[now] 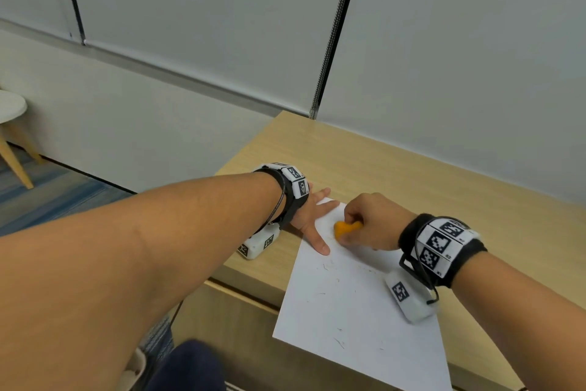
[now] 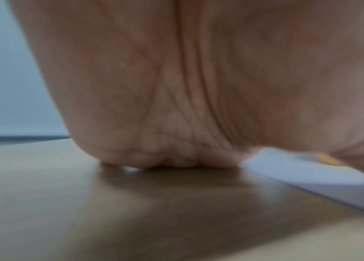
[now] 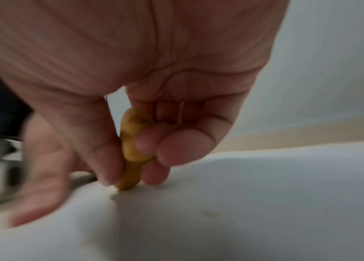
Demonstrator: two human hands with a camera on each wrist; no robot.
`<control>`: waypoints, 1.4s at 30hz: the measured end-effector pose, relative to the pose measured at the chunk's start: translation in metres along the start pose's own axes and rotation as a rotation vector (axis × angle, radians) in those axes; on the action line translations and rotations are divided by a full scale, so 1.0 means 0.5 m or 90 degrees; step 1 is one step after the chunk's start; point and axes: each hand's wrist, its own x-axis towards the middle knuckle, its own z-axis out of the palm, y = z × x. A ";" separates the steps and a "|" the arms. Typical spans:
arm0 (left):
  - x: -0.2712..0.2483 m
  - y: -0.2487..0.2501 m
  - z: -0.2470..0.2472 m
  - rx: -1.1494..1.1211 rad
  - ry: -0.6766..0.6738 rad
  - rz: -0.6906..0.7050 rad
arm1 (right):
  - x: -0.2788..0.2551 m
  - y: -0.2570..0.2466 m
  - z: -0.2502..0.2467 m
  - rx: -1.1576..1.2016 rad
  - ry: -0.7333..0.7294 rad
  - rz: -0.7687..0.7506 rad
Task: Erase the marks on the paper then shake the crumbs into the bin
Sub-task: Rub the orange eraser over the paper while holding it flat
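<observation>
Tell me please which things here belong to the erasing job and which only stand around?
Belong to the job:
paper
orange eraser, pinched in right hand
left hand, pressing the paper flat
eraser crumbs on the paper

Only around:
wooden desk
round stool
window blinds

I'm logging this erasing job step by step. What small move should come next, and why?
Probably rub on with the orange eraser, working toward the near edge: the right hand pinches it against the paper at the far corner, the left hand presses that corner flat, and thin dark marks or crumbs lie lower down the sheet.
</observation>
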 end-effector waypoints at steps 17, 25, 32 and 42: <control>0.001 0.000 -0.002 0.005 -0.006 0.000 | -0.024 -0.021 0.027 -0.036 0.010 -0.037; -0.002 -0.001 -0.002 -0.004 -0.012 -0.003 | -0.030 -0.026 0.026 -0.071 0.031 -0.035; 0.008 0.004 0.008 -0.021 -0.006 -0.027 | -0.007 0.014 0.001 -0.067 0.077 0.057; -0.002 0.007 0.002 -0.007 -0.003 -0.034 | -0.017 0.045 0.002 0.028 -0.002 0.057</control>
